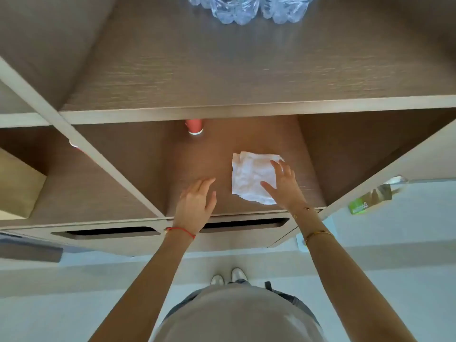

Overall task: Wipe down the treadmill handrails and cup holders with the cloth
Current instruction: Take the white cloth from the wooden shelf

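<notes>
Reaching R hand over cloth

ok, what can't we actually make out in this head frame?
- Red cup: top hidden by the shelf board above it.
- Plastic bottles: cut off by the top edge.
- Green-labelled bottle: blurred, label unreadable.
- White cloth: near right part hidden under the right hand; a real grip cannot be told.
- Left hand: shelf contact unclear.
- Treadmill: not in view.
</notes>
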A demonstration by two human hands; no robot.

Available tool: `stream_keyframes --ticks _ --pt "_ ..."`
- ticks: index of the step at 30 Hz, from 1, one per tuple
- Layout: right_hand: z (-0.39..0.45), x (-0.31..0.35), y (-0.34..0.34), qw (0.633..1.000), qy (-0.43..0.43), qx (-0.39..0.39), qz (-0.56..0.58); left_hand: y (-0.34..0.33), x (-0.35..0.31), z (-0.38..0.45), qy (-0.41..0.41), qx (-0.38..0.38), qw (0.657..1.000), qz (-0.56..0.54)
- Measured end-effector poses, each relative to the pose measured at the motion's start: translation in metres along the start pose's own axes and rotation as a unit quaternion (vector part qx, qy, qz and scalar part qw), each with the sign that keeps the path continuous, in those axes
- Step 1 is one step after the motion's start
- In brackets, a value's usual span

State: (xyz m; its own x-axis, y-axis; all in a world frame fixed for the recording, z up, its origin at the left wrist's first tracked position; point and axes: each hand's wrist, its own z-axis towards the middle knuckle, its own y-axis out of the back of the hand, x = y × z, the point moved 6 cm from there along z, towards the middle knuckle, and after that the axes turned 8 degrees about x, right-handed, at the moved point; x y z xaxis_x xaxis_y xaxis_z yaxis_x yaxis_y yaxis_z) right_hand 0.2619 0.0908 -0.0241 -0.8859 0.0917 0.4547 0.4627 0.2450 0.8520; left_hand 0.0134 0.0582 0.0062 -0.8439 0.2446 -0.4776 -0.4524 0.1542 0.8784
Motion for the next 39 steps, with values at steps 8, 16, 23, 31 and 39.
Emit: stream_keyframes --ticks 8,16,23,31,39 --pt "0.01 0.001 -0.011 0.995 -0.034 -0.049 -0.081 -0.025 0.02 0.014 0.002 0.06 0.998 -0.012" --pt "0.005 0.006 -0.013 0.996 -0.006 -0.09 -0.014 -0.03 0.023 0.017 0.008 0.062 0.998 -0.019" --pt "-0.011 0.007 -0.004 0.993 -0.016 -0.113 0.032 -0.027 0.015 0.017 0.003 0.057 0.998 -0.012" --pt "-0.063 -0.01 0.016 0.975 -0.058 -0.203 0.076 -0.013 -0.006 0.009 -0.027 0.029 0.999 -0.019" --pt "-0.154 -0.012 0.02 0.953 -0.139 -0.253 0.093 -0.004 -0.031 -0.016 -0.121 0.053 0.99 -0.055"
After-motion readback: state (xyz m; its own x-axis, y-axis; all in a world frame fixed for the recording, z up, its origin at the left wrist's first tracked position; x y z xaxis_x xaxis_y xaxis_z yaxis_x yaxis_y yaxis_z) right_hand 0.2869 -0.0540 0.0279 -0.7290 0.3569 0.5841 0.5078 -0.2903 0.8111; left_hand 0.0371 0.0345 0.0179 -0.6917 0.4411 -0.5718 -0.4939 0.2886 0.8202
